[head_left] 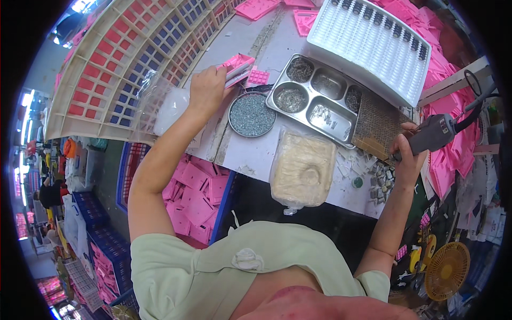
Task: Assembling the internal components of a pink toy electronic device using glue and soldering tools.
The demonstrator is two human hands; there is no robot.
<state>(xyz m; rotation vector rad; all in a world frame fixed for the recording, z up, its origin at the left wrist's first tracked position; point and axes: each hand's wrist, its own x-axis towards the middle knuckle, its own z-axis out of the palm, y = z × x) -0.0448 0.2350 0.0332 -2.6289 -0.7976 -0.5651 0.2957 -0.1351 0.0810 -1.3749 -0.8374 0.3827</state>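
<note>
My left hand reaches over the far left of the table, its fingers closed on a pink plastic casing with a grey-white strip along it. A small pink keypad piece lies just beside it. On the right, my right hand is wrapped round a dark grey corded power tool, which looks like an electric screwdriver; its tip is hidden. Between the hands are a round dish of small grey metal parts and a steel compartment tray of small metal bits.
A plastic-wrapped cream block sits at the table's near edge. Behind the tray stands a white box with rows of holes. A large cream basket rises at left, above a blue crate of pink casings. Pink parts pile up at right.
</note>
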